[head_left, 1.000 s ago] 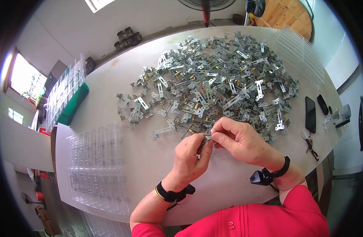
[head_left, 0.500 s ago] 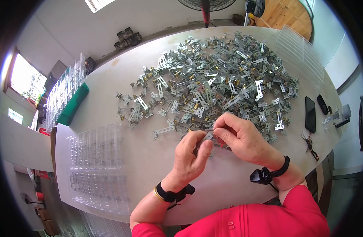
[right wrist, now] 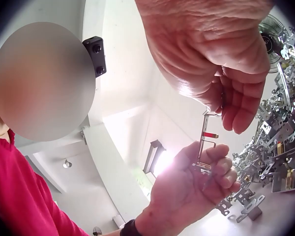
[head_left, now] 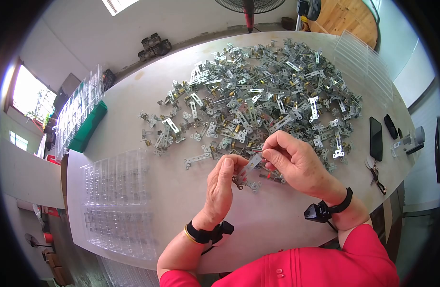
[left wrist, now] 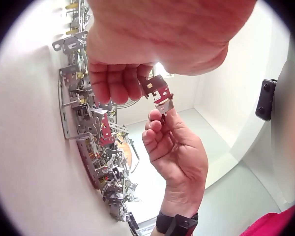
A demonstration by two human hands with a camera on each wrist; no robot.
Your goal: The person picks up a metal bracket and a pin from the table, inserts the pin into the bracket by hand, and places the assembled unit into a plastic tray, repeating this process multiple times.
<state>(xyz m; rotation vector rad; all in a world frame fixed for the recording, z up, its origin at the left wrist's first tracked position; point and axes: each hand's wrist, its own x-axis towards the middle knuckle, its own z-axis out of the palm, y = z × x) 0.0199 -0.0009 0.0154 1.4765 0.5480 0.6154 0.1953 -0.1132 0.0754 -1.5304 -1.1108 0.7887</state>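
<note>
Counts: two hands at work and one held piece. The loose parts in the pile are too many to count.

Held piece: one metal latch part point(head_left: 248, 168), in the air just above the table point(head_left: 181, 210). It sits near centre, at the near edge of the heap of metal parts point(head_left: 263, 95).
- It is a flat strip of grey stamped metal, running on a slant from lower left to upper right.
- The left wrist view shows a folded bracket end with small square holes.
- The right wrist view shows a thin bent wire loop along the strip and a small red mark across it.

Left hand point(head_left: 220, 184): fingers are curled under the lower bracket end, with the thumb pressed on top, gripping it.

Right hand point(head_left: 291, 162): thumb and forefinger pinch the upper end of the strip. The other fingers are bent loosely behind.

On the table directly under the hands:
- One small loose bracket point(head_left: 252, 184).
- One part with a red bit point(head_left: 272, 177), just to the right of the bracket.

Elsewhere:
- The heap spreads across the far half of the table and is silver-grey with some brass-coloured pieces.
- Clear plastic trays point(head_left: 115, 201) lie flat at near left. How many are stacked cannot be told.
- Two dark phones point(head_left: 376, 138) lie side by side at the right edge, well apart from the hands.
</note>
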